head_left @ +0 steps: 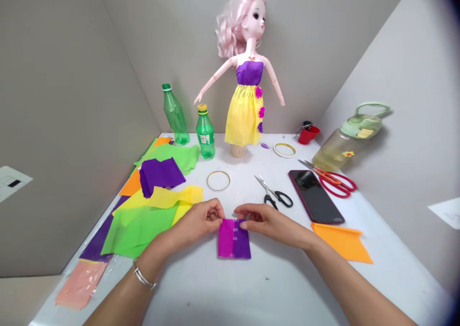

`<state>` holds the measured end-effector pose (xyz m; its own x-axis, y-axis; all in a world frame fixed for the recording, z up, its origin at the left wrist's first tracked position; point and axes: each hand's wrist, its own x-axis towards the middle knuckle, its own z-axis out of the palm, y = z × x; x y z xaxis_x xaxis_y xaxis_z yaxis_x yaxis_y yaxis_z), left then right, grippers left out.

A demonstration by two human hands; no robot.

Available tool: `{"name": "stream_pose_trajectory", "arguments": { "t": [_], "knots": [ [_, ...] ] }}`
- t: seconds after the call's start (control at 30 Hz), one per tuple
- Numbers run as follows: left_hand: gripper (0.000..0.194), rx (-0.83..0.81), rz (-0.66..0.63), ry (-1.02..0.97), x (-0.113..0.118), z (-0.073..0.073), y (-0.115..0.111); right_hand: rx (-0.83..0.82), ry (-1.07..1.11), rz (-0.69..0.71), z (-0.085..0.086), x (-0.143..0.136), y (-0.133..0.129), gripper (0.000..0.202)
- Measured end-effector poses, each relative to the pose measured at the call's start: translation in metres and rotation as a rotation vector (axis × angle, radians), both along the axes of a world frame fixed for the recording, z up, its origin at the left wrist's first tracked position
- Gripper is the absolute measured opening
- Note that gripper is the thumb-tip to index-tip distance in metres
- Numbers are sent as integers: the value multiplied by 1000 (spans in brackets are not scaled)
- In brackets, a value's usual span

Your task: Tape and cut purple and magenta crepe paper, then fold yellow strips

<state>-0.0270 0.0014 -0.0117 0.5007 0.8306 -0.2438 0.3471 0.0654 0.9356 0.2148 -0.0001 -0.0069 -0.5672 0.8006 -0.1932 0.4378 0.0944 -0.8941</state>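
A small two-coloured piece of crepe paper (225, 240), magenta on the left and purple on the right, lies on the white table in front of me. Short strips of clear tape run down the seam between its halves. My left hand (210, 216) pinches the upper left corner between thumb and fingertips. At the upper right, my right hand (257, 219) has its thumb on the purple half, its fingers curled behind the top edge and partly hidden. Black-handled scissors (273, 192) lie just beyond my right hand, and a thin ring-shaped bangle (218, 181) lies beyond my left.
A pink-haired doll (244, 110) in a purple and yellow dress stands at the back beside green bottles (205, 134). Coloured sheets (132, 230) pile up on the left. To the right are a phone (316, 196), red-handled scissors (336, 182), an orange sheet (343, 242) and a water bottle (334, 149).
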Motion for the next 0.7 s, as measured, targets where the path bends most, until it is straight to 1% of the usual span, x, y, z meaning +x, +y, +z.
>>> {"name": "stream_pose_trajectory", "arguments": {
  "t": [0.1,0.17,0.23,0.3,0.4,0.5,0.6,0.7],
  "knots": [
    [8,-36,47,-52,1,2,5,-70,89,40,-4,1,4,30],
    [9,-31,65,-51,1,2,8,-100,132,10,-9,1,8,30],
    [8,-12,70,-44,1,-1,12,-56,105,-48,-15,0,10,29],
    [8,23,69,-18,1,-5,15,27,42,-99,-22,-3,12,25],
    [7,130,75,92,3,-11,18,139,-46,-166,-29,-6,13,21],
    [8,269,56,267,5,-15,17,261,-156,-205,-33,-8,10,24],
    [13,414,35,406,7,-17,12,368,-268,-185,-34,-9,7,30],
    [16,575,42,467,7,-18,6,457,-367,-144,-33,-10,3,33]
  ]
}}
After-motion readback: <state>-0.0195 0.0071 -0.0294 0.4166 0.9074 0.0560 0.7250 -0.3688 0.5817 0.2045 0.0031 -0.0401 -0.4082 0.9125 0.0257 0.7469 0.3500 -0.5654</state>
